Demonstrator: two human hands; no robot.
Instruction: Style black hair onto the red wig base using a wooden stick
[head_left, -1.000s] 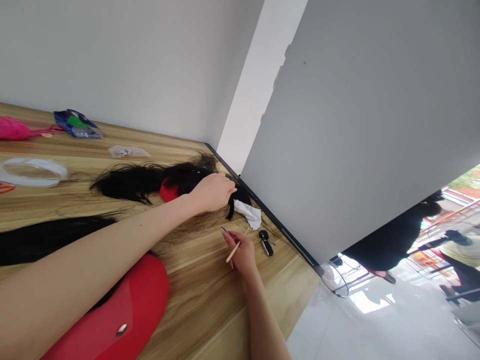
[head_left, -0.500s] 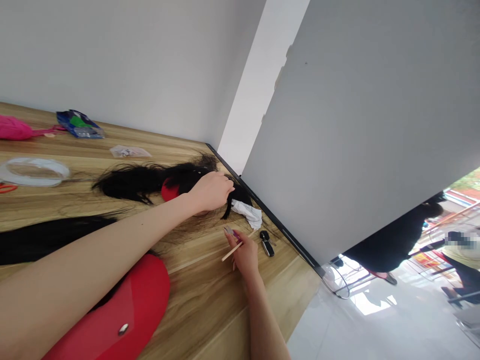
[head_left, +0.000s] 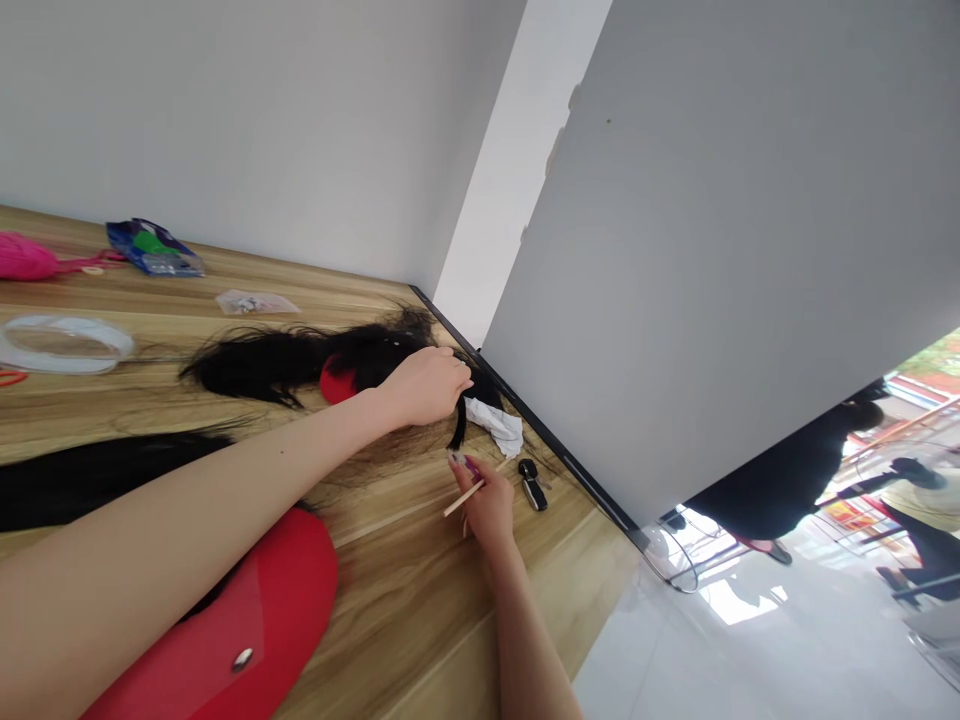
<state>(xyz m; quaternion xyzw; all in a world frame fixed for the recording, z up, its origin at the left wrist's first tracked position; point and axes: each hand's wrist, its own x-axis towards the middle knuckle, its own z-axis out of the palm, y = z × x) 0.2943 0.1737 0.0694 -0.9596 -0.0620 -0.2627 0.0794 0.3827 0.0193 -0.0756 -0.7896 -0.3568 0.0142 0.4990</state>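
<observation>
My left hand (head_left: pixel 427 385) is closed on a thin lock of black hair (head_left: pixel 458 425) that hangs from its fingertips. Below it, my right hand (head_left: pixel 489 500) is closed round a thin wooden stick (head_left: pixel 463 498), with a small purple item (head_left: pixel 471 465) at its fingertips, close to the end of the lock. A larger bundle of black hair (head_left: pixel 255 365) lies behind my left hand, over a small red piece (head_left: pixel 337 381). A crumpled white tissue (head_left: pixel 499 427) and a black key fob (head_left: pixel 533 486) lie beside my hands.
A large red object (head_left: pixel 292 590) and long black hair (head_left: pixel 97 470) lie under my left forearm. Further back are a clear tubing coil (head_left: pixel 67 365), a small plastic bag (head_left: pixel 256 303), a blue packet (head_left: pixel 154 248) and pink yarn (head_left: pixel 26 257). A grey wall borders the wooden table (head_left: pixel 405 590).
The lock under my left hand now hangs lower, its end close to my right fingertips. My left hand has moved slightly. The view has shifted a little.
</observation>
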